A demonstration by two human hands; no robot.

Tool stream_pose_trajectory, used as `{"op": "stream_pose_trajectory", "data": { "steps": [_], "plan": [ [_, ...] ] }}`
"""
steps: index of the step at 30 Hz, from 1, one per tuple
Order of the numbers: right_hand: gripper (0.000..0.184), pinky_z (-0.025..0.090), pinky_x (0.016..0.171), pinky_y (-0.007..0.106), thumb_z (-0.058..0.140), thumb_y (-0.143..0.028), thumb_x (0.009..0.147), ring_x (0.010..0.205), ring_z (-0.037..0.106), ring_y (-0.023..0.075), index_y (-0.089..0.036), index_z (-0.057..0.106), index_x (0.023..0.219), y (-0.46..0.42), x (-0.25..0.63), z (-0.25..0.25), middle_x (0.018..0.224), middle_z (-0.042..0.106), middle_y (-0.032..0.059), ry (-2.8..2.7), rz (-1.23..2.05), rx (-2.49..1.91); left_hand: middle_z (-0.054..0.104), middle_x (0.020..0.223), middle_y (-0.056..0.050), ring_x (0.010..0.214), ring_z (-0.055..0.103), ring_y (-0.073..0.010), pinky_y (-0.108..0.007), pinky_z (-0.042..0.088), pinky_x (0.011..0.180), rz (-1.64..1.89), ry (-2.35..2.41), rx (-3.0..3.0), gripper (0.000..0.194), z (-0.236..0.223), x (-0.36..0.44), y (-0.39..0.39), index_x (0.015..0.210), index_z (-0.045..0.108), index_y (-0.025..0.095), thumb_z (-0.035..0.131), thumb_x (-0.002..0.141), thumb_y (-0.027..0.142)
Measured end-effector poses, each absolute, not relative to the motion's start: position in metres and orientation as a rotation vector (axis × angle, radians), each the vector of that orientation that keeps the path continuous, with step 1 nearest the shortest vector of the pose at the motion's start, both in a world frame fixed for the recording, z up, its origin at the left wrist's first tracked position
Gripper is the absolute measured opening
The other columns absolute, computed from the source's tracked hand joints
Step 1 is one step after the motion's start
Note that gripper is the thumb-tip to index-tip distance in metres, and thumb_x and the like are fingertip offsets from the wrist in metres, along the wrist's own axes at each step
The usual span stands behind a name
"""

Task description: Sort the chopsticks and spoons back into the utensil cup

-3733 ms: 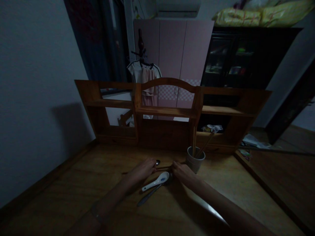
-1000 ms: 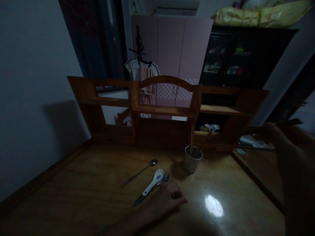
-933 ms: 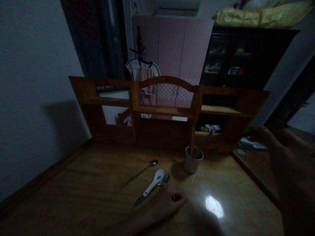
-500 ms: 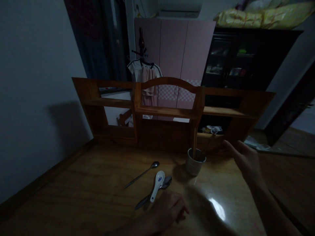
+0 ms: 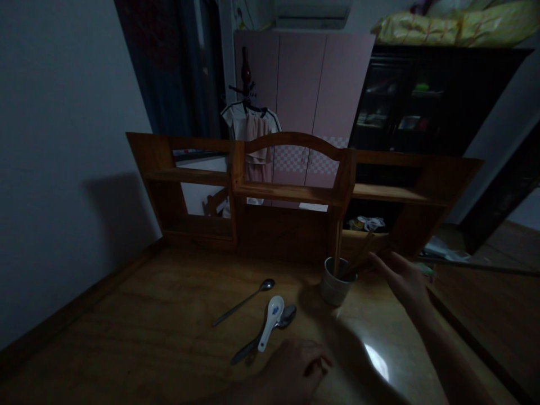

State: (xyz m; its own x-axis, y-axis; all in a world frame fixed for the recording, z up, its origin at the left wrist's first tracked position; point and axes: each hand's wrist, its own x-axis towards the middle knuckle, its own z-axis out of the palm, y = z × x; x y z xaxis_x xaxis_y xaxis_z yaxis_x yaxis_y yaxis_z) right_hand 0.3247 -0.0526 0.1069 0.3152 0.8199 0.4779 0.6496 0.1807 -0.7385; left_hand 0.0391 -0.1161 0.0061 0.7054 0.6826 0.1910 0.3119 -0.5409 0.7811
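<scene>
The right hand [image 5: 405, 284] is hovering beside the cup [image 5: 334, 289] holding chopsticks [image 5: 338, 247], the left hand [image 5: 295, 368] is resting near the white spoon [image 5: 271, 323] on the bench [image 5: 169, 326], and whether either's fingers are gripping anything I cannot tell.

In front of the pink wardrobe [image 5: 299, 84], clothes [image 5: 256, 128] hang on a dark coat stand [image 5: 246, 72]. Yellow bags [image 5: 485, 28] lie atop the black cabinet [image 5: 459, 95].

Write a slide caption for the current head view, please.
Right hand near a gray cup holding chopsticks, left hand near spoons on a wooden desk.
</scene>
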Motion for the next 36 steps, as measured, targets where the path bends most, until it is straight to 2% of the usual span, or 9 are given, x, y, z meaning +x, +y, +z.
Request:
{"op": "stream_pose_trajectory", "data": {
  "steps": [4, 11, 17, 23, 31, 36],
  "plan": [
    [0.043, 0.047, 0.059, 0.030, 0.066, -0.057, 0.073, 0.070, 0.066, 0.0253, -0.015, 0.069, 0.081, -0.049, 0.329, 0.095, 0.077, 0.071, 0.0087, -1.404, 0.221, -1.583, 0.071, 0.094, -0.002, 0.086, 0.065, -0.0144, -0.021, 0.046, 0.077, 0.605, 0.727, 2.153, 0.032, 0.001, 0.039, -0.114, 0.095, 0.070, 0.018, 0.048, 0.076, 0.005],
    [0.041, 0.043, 0.052, 0.028, 0.059, -0.057, 0.080, 0.059, 0.062, 0.0203, -0.017, 0.065, 0.074, -0.065, 0.314, 0.090, 0.064, 0.066, 0.0054, -1.461, 0.314, -1.618, 0.071, 0.092, -0.002, 0.085, 0.066, -0.0140, -0.021, 0.046, 0.079, 0.593, 0.702, 2.169, 0.033, -0.003, 0.041, -0.111, 0.095, 0.071, 0.018, 0.048, 0.076, 0.004],
    [0.036, 0.045, 0.054, 0.029, 0.059, -0.054, 0.081, 0.059, 0.061, 0.0208, -0.020, 0.062, 0.070, -0.067, 0.314, 0.086, 0.062, 0.064, 0.0047, -1.452, 0.334, -1.596, 0.071, 0.091, -0.002, 0.085, 0.066, -0.0135, -0.020, 0.046, 0.078, 0.601, 0.703, 2.170, 0.032, -0.001, 0.042, -0.112, 0.093, 0.071, 0.017, 0.048, 0.075, 0.004],
    [0.033, 0.048, 0.058, 0.029, 0.059, -0.050, 0.082, 0.064, 0.063, 0.0218, -0.019, 0.065, 0.088, -0.068, 0.310, 0.086, 0.065, 0.064, 0.0036, -1.434, 0.431, -1.498, 0.071, 0.093, -0.002, 0.086, 0.066, -0.0144, -0.021, 0.047, 0.078, 0.602, 0.712, 2.179, 0.031, 0.002, 0.041, -0.113, 0.093, 0.072, 0.018, 0.049, 0.076, 0.005],
    [0.039, 0.048, 0.056, 0.029, 0.059, -0.053, 0.082, 0.060, 0.062, 0.0196, -0.017, 0.064, 0.095, -0.071, 0.303, 0.087, 0.067, 0.064, 0.0038, -1.478, 0.434, -1.487, 0.071, 0.092, -0.002, 0.086, 0.065, -0.0137, -0.020, 0.046, 0.079, 0.615, 0.701, 2.206, 0.028, 0.001, 0.041, -0.113, 0.092, 0.071, 0.017, 0.050, 0.078, 0.005],
    [0.045, 0.049, 0.051, 0.030, 0.057, -0.057, 0.082, 0.055, 0.061, 0.0199, -0.018, 0.061, 0.104, -0.081, 0.308, 0.101, 0.067, 0.064, 0.0045, -1.410, 0.183, -1.468, 0.069, 0.091, -0.003, 0.080, 0.064, -0.0146, -0.021, 0.046, 0.072, 0.636, 0.543, 2.389, 0.033, 0.012, 0.034, -0.115, 0.102, 0.068, 0.018, 0.050, 0.077, 0.005]
  ]
}}
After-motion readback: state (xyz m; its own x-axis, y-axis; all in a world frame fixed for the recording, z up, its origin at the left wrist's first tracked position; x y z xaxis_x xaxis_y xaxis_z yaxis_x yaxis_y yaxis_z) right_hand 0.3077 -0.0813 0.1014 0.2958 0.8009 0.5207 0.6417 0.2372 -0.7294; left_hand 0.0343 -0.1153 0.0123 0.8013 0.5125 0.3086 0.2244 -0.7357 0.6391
